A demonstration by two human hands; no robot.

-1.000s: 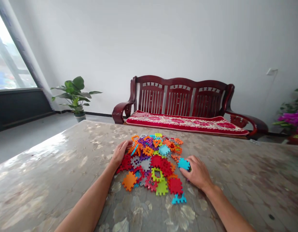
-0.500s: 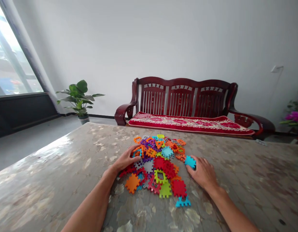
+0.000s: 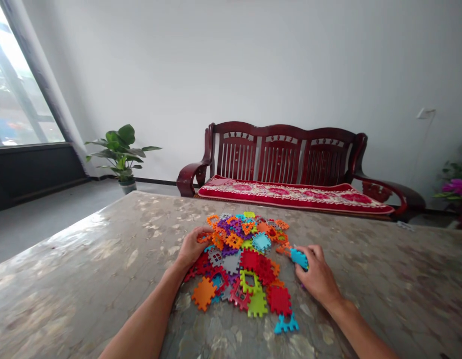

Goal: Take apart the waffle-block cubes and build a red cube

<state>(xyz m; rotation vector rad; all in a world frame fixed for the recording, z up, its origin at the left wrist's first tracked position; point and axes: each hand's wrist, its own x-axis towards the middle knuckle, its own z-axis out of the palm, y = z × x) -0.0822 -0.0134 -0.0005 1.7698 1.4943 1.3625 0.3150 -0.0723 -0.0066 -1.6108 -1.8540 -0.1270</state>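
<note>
A pile of flat interlocking plastic pieces (image 3: 249,259) in red, orange, green, purple, grey and blue covers the middle of the patterned table. On its right side, my right hand (image 3: 318,274) is closed on a blue piece (image 3: 299,258), pinched between thumb and fingers. An orange piece (image 3: 283,248) lies just left of the blue one, by the fingertips. My left hand (image 3: 193,248) is at the pile's left edge, its fingers closed around an orange piece (image 3: 204,238). A light blue square piece (image 3: 261,242) lies between the hands.
The table (image 3: 104,279) has a shiny floral cover. Behind it stands a dark red wooden bench (image 3: 279,154) with a red patterned cloth (image 3: 291,192). A potted plant (image 3: 122,152) is at the left; purple flowers (image 3: 457,187) show at the far right.
My left hand has shifted slightly left, away from the middle of the pile. My right hand has moved a little right and nearer, and its blue piece is now tilted.
</note>
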